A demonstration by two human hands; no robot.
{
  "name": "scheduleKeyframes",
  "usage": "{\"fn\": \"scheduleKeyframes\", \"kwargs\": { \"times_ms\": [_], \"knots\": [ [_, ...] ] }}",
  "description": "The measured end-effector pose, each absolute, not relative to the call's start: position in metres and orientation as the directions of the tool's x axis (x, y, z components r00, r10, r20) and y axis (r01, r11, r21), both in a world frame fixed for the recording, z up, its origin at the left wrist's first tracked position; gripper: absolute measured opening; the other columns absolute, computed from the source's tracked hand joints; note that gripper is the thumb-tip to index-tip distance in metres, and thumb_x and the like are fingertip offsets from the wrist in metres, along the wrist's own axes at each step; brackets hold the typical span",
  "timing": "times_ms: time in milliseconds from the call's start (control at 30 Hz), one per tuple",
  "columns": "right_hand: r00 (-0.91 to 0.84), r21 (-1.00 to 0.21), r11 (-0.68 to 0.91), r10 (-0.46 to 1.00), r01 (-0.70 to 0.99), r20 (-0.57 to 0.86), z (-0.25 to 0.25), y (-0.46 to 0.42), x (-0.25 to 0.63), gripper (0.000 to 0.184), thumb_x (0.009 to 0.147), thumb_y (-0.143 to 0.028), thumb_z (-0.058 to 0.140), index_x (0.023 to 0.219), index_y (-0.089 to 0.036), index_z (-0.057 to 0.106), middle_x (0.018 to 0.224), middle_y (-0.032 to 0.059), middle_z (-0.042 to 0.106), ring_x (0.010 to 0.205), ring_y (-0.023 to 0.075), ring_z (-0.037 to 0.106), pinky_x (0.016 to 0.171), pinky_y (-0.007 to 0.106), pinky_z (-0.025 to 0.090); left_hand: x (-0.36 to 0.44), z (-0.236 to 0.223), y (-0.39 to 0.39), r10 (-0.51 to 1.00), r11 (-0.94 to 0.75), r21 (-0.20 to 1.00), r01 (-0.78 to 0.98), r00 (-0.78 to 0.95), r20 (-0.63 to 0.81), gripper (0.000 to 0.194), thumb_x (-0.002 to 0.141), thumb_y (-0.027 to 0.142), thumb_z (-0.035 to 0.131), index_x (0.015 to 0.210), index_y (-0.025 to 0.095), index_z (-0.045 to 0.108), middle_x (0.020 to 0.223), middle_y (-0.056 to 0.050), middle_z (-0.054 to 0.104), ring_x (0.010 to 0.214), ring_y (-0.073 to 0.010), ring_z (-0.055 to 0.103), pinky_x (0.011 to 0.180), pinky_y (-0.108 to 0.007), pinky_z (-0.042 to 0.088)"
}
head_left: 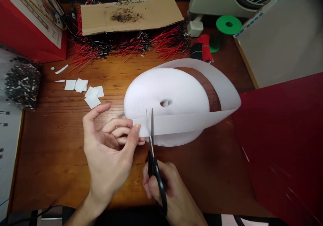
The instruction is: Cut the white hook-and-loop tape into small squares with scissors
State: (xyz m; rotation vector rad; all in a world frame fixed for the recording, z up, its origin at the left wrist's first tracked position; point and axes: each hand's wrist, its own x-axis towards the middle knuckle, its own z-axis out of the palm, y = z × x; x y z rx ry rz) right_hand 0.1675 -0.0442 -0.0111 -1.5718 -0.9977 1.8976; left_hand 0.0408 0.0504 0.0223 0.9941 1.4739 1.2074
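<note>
A large roll of white tape [176, 95] lies flat on the wooden table [55, 145]. A loose strip [191, 120] loops off it to the right and comes back across its front. My left hand [108, 152] pinches the free end of that strip between thumb and fingers. My right hand [171, 192] grips black-handled scissors [153, 158], whose blades stand upright around the strip just right of my left fingertips. Several cut white squares [87, 89] lie on the table to the upper left.
Bundles of red wires [156, 44] lie at the back under a cardboard sheet [131, 12]. A bag of small dark parts [21, 81] sits at left, a red box [27, 21] at far left. A green spool [228, 25], a white board [285, 41] and a red sheet [285, 142] stand at right.
</note>
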Motion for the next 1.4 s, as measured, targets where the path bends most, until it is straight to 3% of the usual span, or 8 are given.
{"fn": "scheduleKeyframes", "kwargs": {
  "times_ms": [100,300,533,833,1033,1300,1400],
  "knots": [
    [-0.221,-0.782,-0.614,0.753,0.104,-0.62,-0.01,-0.04,0.169,0.079,0.083,-0.099,0.04,0.086,-0.023,0.06,0.08,0.004,0.059,0.081,0.0245,0.052,0.078,0.036,0.047,0.041,0.024,0.049,0.963,0.17,0.985,0.022,-0.217,-0.161,0.057,0.08,0.016,0.085,0.12,0.026,0.045,0.075,0.006,0.074,0.053,-0.0139,0.073,0.056,-0.023,0.066],
    [-0.306,-0.847,-0.531,0.802,0.029,-0.513,-0.018,-0.039,0.169,0.073,0.091,-0.093,0.037,0.073,-0.024,0.049,0.063,-0.003,0.048,0.059,0.0159,0.042,0.057,0.03,0.034,0.039,0.021,0.049,0.967,0.164,0.986,0.043,-0.206,-0.152,0.055,0.081,0.017,0.085,0.118,0.026,0.045,0.075,0.006,0.074,0.052,-0.0143,0.074,0.057,-0.023,0.067],
    [-0.215,-0.812,-0.564,0.783,0.149,-0.583,-0.018,-0.042,0.171,0.08,0.083,-0.1,0.037,0.082,-0.023,0.06,0.073,0.0021,0.057,0.071,0.0218,0.051,0.07,0.034,0.046,0.037,0.022,0.048,0.973,0.139,0.989,0.051,-0.191,-0.127,0.054,0.079,0.016,0.085,0.113,0.025,0.045,0.074,0.005,0.075,0.05,-0.0151,0.074,0.053,-0.022,0.066],
    [-0.303,-0.832,-0.554,0.798,-0.027,-0.522,-0.02,-0.041,0.165,0.072,0.09,-0.092,0.044,0.07,-0.024,0.048,0.06,-0.0038,0.047,0.057,0.0154,0.04,0.059,0.03,0.037,0.033,0.022,0.05,0.972,0.137,0.99,0.019,-0.194,-0.13,0.053,0.076,0.015,0.086,0.106,0.026,0.044,0.071,0.008,0.076,0.045,-0.0147,0.072,0.049,-0.021,0.065],
    [-0.245,-0.844,-0.516,0.808,0.145,-0.536,-0.014,-0.036,0.171,0.076,0.086,-0.097,0.039,0.079,-0.024,0.058,0.076,0.0021,0.057,0.076,0.0228,0.05,0.072,0.035,0.044,0.032,0.027,0.046,0.969,0.188,0.981,0.055,-0.173,-0.176,0.05,0.081,0.015,0.085,0.103,0.029,0.043,0.076,0.008,0.077,0.05,-0.014,0.073,0.055,-0.023,0.066],
    [-0.303,-0.858,-0.514,0.816,0.009,-0.492,-0.013,-0.027,0.169,0.073,0.089,-0.093,0.045,0.066,-0.024,0.042,0.058,-0.0054,0.038,0.055,0.0141,0.034,0.051,0.031,0.025,0.025,0.025,0.047,0.973,0.19,0.98,0.06,-0.141,-0.18,0.051,0.082,0.016,0.085,0.1,0.029,0.039,0.075,0.009,0.076,0.048,-0.0128,0.072,0.053,-0.022,0.064],
    [-0.289,-0.849,-0.527,0.809,0.031,-0.512,-0.015,-0.031,0.17,0.07,0.089,-0.09,0.049,0.068,-0.023,0.05,0.065,-0.0024,0.047,0.061,0.0162,0.041,0.053,0.029,0.031,0.023,0.024,0.046,0.974,0.201,0.976,0.087,-0.12,-0.19,0.05,0.085,0.015,0.084,0.1,0.029,0.039,0.077,0.009,0.076,0.05,-0.0124,0.073,0.055,-0.022,0.065]
  ]
}}
